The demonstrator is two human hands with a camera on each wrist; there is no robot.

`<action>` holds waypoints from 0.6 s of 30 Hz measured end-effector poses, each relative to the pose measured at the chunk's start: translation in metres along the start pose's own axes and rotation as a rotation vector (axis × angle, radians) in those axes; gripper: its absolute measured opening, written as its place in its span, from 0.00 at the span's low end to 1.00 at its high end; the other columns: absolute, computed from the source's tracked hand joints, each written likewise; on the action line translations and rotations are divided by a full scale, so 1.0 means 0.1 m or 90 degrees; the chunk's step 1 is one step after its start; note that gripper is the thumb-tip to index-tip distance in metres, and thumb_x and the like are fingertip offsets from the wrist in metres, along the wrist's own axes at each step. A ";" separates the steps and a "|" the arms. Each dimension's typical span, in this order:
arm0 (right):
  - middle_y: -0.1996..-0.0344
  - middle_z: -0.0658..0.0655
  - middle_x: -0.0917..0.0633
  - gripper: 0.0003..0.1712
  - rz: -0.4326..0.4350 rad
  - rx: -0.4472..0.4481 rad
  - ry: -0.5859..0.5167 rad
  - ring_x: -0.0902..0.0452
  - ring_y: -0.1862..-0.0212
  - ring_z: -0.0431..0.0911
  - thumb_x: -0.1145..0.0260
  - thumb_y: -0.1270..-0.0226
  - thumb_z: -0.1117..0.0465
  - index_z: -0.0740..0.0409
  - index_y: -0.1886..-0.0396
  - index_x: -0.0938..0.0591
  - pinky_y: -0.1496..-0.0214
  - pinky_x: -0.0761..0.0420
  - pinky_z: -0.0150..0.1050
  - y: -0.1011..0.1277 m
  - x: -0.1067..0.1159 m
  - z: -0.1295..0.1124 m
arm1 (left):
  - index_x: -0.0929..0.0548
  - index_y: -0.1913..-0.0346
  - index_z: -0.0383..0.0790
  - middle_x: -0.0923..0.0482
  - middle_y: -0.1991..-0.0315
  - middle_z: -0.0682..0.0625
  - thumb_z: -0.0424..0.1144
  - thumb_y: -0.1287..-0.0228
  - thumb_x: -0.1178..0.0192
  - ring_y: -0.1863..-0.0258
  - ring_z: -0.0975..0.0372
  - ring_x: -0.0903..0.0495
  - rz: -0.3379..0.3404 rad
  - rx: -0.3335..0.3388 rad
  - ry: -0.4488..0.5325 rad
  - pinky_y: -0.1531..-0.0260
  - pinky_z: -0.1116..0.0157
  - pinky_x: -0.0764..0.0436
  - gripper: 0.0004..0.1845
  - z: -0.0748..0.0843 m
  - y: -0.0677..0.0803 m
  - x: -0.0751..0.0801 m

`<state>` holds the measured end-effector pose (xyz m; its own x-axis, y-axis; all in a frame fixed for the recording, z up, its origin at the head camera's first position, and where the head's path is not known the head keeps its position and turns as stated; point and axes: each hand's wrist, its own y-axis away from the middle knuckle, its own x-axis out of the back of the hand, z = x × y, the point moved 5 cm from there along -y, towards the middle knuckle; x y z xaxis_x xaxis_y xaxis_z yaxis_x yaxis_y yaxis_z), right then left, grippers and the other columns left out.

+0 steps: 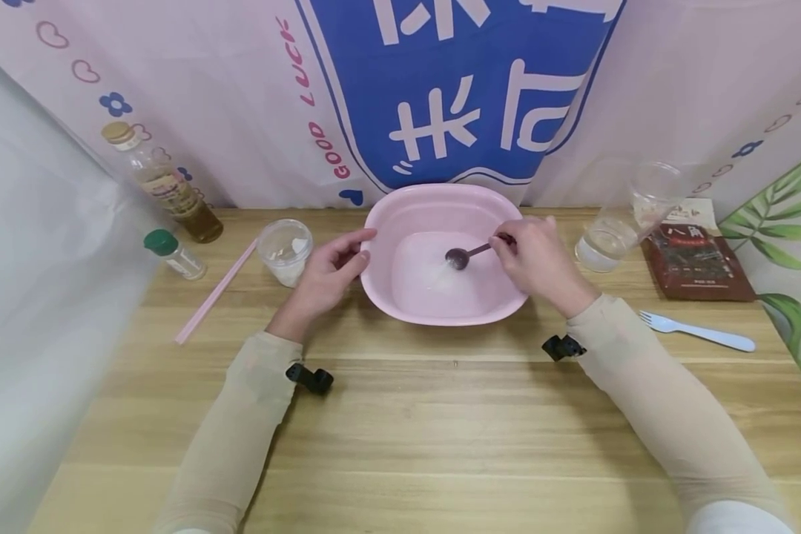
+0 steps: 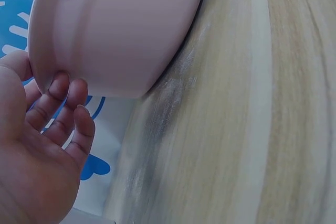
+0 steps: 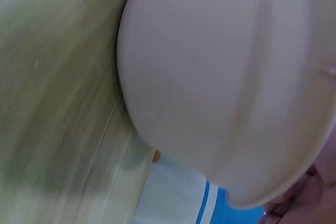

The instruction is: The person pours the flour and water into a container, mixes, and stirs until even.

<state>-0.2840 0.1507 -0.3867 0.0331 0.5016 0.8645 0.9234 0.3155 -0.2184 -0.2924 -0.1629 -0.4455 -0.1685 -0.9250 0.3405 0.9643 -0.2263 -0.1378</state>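
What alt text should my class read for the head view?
A person's left hand grips a pink basin on a table while the right hand holds a dark spoon near white material inside. A bottle and jar stand left; a fork lies right.

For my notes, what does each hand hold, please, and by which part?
Right hand: the spoon, by its handle. Left hand: the pink basin, by its rim.

Beige slvs (image 1: 240, 423) – sm. blk wrist cams (image 1: 312, 379), L+R – white cloth (image 1: 737, 519) at slv tops.
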 end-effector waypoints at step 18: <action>0.71 0.65 0.14 0.12 0.119 -0.017 -0.021 0.22 0.61 0.60 0.36 0.22 0.65 0.69 0.56 0.10 0.50 0.39 0.51 0.06 0.15 0.08 | 0.19 0.28 0.36 0.23 0.55 0.43 0.34 0.20 0.42 0.64 0.62 0.25 -0.002 -0.006 0.002 0.65 0.73 0.22 0.22 0.01 0.00 0.00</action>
<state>-0.2812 0.1658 -0.3788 0.1932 0.5763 0.7941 0.9122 0.1927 -0.3617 -0.2918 -0.1627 -0.4451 -0.1716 -0.9254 0.3379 0.9620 -0.2314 -0.1451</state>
